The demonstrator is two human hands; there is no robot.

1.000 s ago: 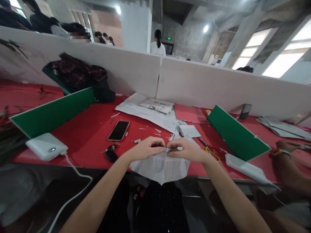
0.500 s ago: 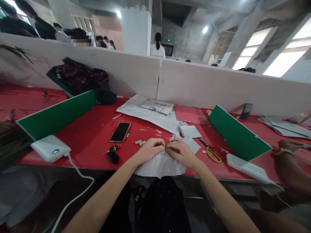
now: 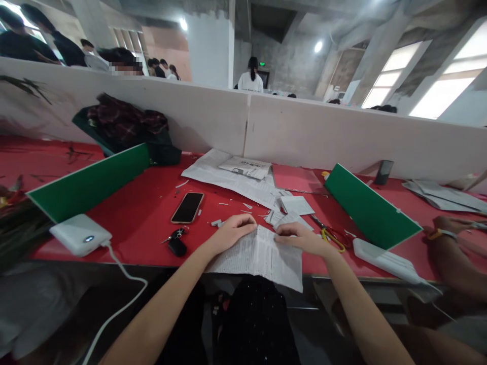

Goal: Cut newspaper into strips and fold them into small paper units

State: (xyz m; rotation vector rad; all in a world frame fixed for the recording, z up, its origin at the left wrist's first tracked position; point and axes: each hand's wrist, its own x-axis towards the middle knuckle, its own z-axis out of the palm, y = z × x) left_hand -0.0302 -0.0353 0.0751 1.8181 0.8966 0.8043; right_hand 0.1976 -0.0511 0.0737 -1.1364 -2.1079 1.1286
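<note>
A sheet of newspaper [image 3: 262,256] lies at the near edge of the red table [image 3: 144,213], its front part hanging over the edge. My left hand [image 3: 231,230] pinches its upper left edge with curled fingers. My right hand [image 3: 300,237] pinches its upper right edge. The two hands are apart, with the sheet spread between them. Small white paper scraps [image 3: 216,222] lie just beyond my left hand.
A black phone [image 3: 187,207], keys [image 3: 175,242] and a white power bank [image 3: 80,234] with a cable sit left. Yellow-handled scissors [image 3: 330,235], folded papers [image 3: 296,205], more newspaper [image 3: 236,175] and green boards [image 3: 368,208] lie beyond. Another person's hand [image 3: 443,234] rests far right.
My hands were together, pinching the paper at one spot. They have moved apart, and the sheet now lies wider and flatter between them.
</note>
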